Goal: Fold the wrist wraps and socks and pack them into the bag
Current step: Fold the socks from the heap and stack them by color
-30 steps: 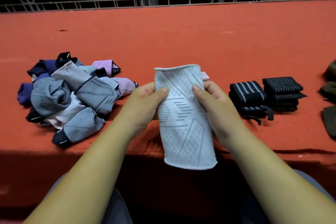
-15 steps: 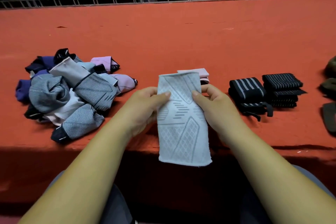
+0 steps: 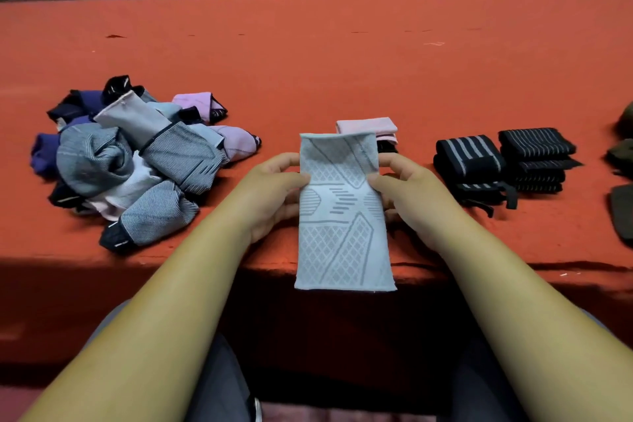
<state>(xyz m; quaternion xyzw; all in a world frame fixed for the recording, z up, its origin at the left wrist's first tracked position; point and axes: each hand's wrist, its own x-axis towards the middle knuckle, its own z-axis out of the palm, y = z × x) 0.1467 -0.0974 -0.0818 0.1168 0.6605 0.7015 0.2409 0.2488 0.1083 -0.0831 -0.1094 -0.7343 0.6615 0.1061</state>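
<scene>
A: Where's the pale blue knit sleeve [image 3: 342,223]?
B: Centre, hanging past the red table's [image 3: 342,44] near edge. The left hand [image 3: 274,193] and right hand [image 3: 409,192] pinch its sides, most fingers hidden behind.
A: Three o'clock?
B: Folded striped wrist wraps [image 3: 503,164]. Beyond, dark shapes [image 3: 621,195] are cut off.
</scene>
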